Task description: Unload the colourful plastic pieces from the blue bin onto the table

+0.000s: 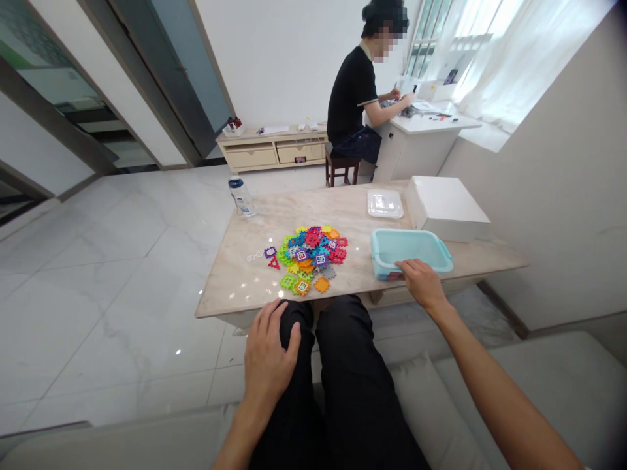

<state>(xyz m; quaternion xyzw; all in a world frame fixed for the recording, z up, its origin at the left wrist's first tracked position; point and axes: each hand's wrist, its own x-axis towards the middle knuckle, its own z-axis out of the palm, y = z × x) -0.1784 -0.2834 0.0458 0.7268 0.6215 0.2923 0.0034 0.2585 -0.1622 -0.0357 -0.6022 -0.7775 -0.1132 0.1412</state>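
My left hand (270,356) lies on my left knee with its fingers stretched out and nothing in it. With its fingers over the near rim, my right hand (422,282) grips a light blue plastic bin (378,256) at the right of the table. No pieces show inside the part of the bin I can see. Left of the bin lies a heap of colourful interlocking plastic building pieces (312,241), many square with toothed edges. A purple piece (270,252), a red triangular piece (273,262) and white frame pieces lie at its left side.
The marble-look table (240,287) spans the view before my knees. On it stand a water bottle (242,198) at far left, a clear plastic container (385,203) and a white box (448,202) at far right. Beyond, a person (350,98) sits at a white desk (416,147).
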